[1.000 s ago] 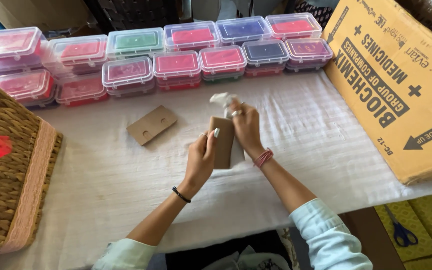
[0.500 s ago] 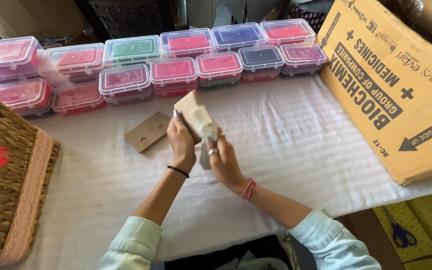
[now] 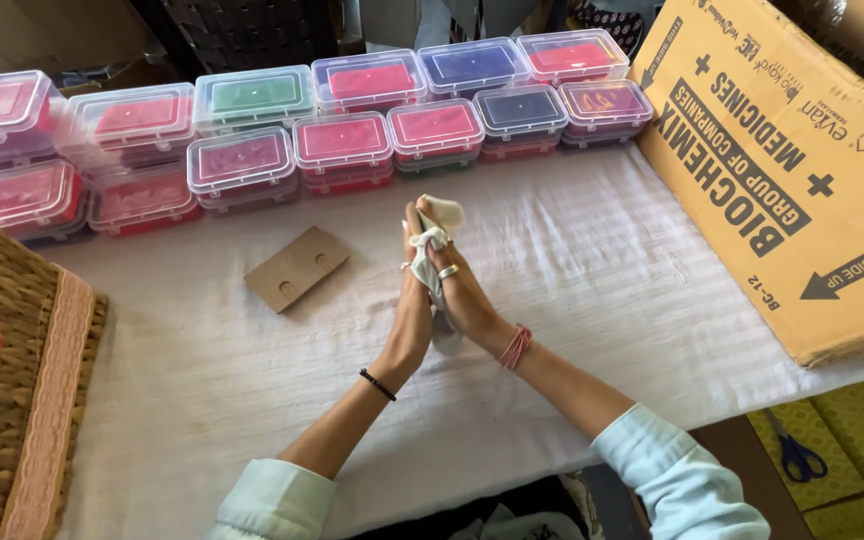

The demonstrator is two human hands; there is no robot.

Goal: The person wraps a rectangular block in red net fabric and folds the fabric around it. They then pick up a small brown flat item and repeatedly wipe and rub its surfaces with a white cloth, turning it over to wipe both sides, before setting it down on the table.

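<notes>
The left hand and the right hand stand palm against palm above the bench, fingers pointing away from the person toward the rows of small clear boxes. Pressed between the two palms is a pale cloth pouch, so each grip is flat and pressed together on it rather than pinching with the fingertips. The pouch's long axis runs along the fingers, straight away from the person: a rounded end shows above the fingertips, nearer the boxes, and a paler edge peeps out below the heels of the hands (what may be inside it cannot be made out).

The pouch lies in the seam between the hands, so neither is nearer; both hold it equally, left palm on its left face, right palm on its right face.

Taking the pouch as the landmark: a flat brown card with two holes lies on the bench to its left, near but apart from the hands. The boxes, with coloured contents, sit beyond it. A big cardboard carton lies to its right, and a woven basket is well off to its left.
</notes>
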